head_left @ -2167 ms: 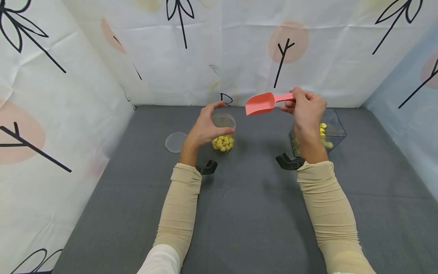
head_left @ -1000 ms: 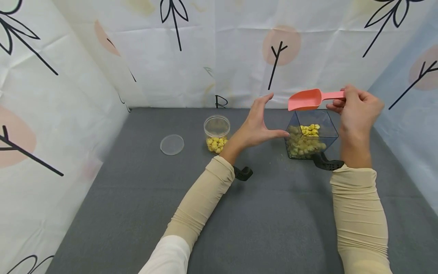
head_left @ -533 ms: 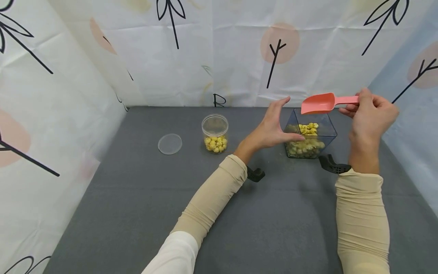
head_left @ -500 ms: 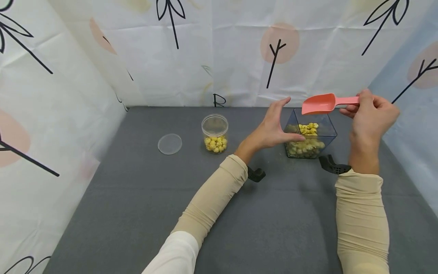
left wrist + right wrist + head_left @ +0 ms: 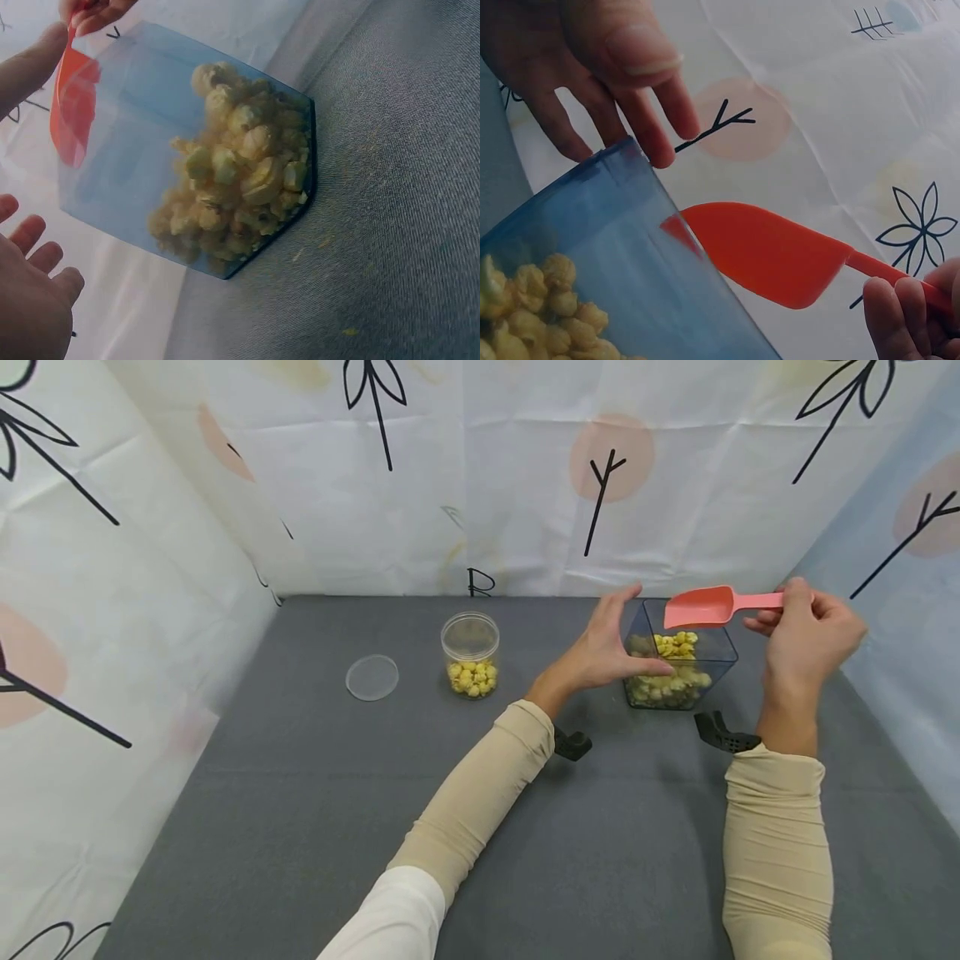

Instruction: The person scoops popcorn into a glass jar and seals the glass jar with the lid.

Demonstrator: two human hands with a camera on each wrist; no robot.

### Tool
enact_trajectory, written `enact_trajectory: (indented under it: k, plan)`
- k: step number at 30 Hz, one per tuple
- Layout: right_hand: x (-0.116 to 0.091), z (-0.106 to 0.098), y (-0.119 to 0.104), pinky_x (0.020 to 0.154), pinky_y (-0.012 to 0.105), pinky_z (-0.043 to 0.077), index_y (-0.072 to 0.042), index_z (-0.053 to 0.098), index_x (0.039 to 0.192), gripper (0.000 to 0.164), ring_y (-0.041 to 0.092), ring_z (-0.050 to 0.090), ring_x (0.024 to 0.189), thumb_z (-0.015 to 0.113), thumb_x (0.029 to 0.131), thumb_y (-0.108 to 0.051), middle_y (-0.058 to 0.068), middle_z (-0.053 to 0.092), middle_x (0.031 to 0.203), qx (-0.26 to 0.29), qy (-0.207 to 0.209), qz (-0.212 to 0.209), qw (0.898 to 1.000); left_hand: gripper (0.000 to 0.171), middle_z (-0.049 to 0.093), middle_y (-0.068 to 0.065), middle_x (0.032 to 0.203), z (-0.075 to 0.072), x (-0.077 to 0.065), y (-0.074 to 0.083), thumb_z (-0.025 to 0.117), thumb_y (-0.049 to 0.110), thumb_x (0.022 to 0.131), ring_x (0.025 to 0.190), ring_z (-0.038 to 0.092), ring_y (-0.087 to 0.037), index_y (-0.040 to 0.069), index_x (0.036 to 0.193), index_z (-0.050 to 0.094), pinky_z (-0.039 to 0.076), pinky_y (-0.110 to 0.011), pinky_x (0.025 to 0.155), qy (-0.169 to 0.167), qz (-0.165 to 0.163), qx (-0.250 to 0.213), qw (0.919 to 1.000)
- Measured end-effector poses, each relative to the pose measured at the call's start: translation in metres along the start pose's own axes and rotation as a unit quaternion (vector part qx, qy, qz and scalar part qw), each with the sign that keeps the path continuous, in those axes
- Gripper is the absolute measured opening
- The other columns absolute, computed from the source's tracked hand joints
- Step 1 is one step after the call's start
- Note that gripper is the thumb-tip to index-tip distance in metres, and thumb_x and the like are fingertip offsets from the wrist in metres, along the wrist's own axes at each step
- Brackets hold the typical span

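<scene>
My right hand [image 5: 813, 631] pinches the handle of a coral-red plastic scoop [image 5: 702, 607], which overlaps the mouth of a clear bluish square box [image 5: 718, 672]. No popcorn shows in the scoop. Yellow popcorn [image 5: 247, 150] fills the lower part of this box. My left hand [image 5: 603, 647] is at the box's left side, thumb and fingers spread wide; in the right wrist view its fingertips [image 5: 660, 154] are right at the rim. The scoop's tip [image 5: 681, 234] shows through the box wall, just inside the rim.
Left of the box stands a round clear jar [image 5: 470, 647], uncovered, part full of popcorn. Its flat clear lid [image 5: 372, 677] lies further left on the grey cloth [image 5: 337, 827]. Behind hangs a white patterned curtain [image 5: 517, 510]. Each wrist bears a black mount [image 5: 573, 745].
Both hands have moved right, the left from beside the jar to the box. Over the last half second the scoop has come down to the box's mouth, and the left hand has shifted slightly.
</scene>
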State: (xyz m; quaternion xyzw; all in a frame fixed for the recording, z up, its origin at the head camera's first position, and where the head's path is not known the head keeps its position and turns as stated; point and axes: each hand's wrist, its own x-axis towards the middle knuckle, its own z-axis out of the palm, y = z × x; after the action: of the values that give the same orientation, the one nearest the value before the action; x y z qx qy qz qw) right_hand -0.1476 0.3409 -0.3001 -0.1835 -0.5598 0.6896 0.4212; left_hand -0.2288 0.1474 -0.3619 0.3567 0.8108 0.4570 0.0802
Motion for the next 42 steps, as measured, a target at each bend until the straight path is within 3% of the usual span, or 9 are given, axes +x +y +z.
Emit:
enact_trajectory:
  k: [8, 14, 23, 31, 35, 38, 42]
  plan:
    - [0.004, -0.005, 0.005, 0.054, 0.016, 0.055, -0.006, 0.075, 0.081, 0.018, 0.007, 0.062, 0.046, 0.071, 0.095, -0.016, 0.001, 0.068, 0.065, -0.055, -0.013, 0.008, 0.998, 0.117, 0.017, 0.001, 0.168, 0.014, 0.013, -0.006, 0.089, 0.044, 0.076, 0.154, 0.026, -0.015, 0.028, 0.164, 0.013, 0.038, -0.038, 0.121, -0.013, -0.018, -0.017, 0.9996]
    - [0.002, -0.006, 0.006, 0.054, 0.015, 0.054, -0.012, 0.076, 0.082, 0.015, 0.005, 0.062, 0.046, 0.069, 0.095, -0.015, -0.002, 0.068, 0.065, -0.099, -0.032, -0.001, 0.995, 0.120, 0.009, 0.002, 0.172, 0.021, 0.018, -0.009, 0.089, 0.043, 0.077, 0.158, 0.020, -0.015, 0.029, 0.165, 0.009, 0.035, -0.040, 0.123, -0.038, -0.025, -0.012, 0.9989]
    - [0.000, -0.009, 0.004, 0.056, 0.012, 0.054, -0.020, 0.075, 0.087, 0.013, -0.001, 0.062, 0.048, 0.067, 0.097, -0.021, -0.010, 0.068, 0.069, -0.182, -0.037, -0.020, 0.982, 0.117, 0.017, 0.004, 0.168, 0.030, 0.019, -0.011, 0.088, 0.046, 0.076, 0.152, 0.030, -0.013, 0.033, 0.164, 0.012, 0.041, -0.038, 0.118, -0.015, -0.037, -0.032, 0.9987]
    - [0.001, -0.009, 0.001, 0.060, 0.012, 0.055, -0.012, 0.077, 0.099, 0.015, -0.003, 0.062, 0.050, 0.066, 0.098, -0.022, -0.013, 0.067, 0.068, -0.220, -0.054, -0.040, 0.973, 0.117, 0.019, 0.007, 0.167, 0.033, 0.021, -0.010, 0.088, 0.042, 0.077, 0.152, 0.031, -0.014, 0.038, 0.164, 0.009, 0.043, -0.037, 0.115, -0.001, -0.036, -0.070, 0.9969]
    - [0.002, -0.010, 0.006, 0.062, 0.010, 0.054, -0.003, 0.077, 0.109, 0.024, -0.005, 0.063, 0.053, 0.067, 0.098, -0.022, -0.015, 0.066, 0.072, -0.231, -0.076, -0.060, 0.968, 0.118, 0.019, 0.008, 0.167, 0.033, 0.021, -0.010, 0.089, 0.040, 0.077, 0.152, 0.030, -0.013, 0.039, 0.163, 0.008, 0.042, -0.037, 0.116, -0.002, -0.038, -0.082, 0.9959]
    - [0.002, -0.009, 0.011, 0.063, 0.008, 0.053, 0.004, 0.075, 0.114, 0.032, -0.008, 0.062, 0.055, 0.068, 0.098, -0.024, -0.018, 0.065, 0.073, -0.253, -0.100, -0.085, 0.958, 0.120, 0.020, 0.008, 0.166, 0.034, 0.021, -0.010, 0.089, 0.040, 0.076, 0.152, 0.030, -0.013, 0.038, 0.164, 0.007, 0.042, -0.037, 0.116, -0.003, -0.040, -0.084, 0.9956]
    - [0.000, -0.007, 0.015, 0.064, 0.005, 0.050, 0.003, 0.075, 0.112, 0.033, -0.012, 0.060, 0.058, 0.067, 0.099, -0.027, -0.023, 0.061, 0.073, -0.298, -0.124, -0.113, 0.940, 0.121, 0.022, 0.008, 0.165, 0.034, 0.022, -0.010, 0.090, 0.039, 0.076, 0.152, 0.031, -0.016, 0.037, 0.164, 0.006, 0.042, -0.037, 0.116, -0.001, -0.039, -0.088, 0.9954]
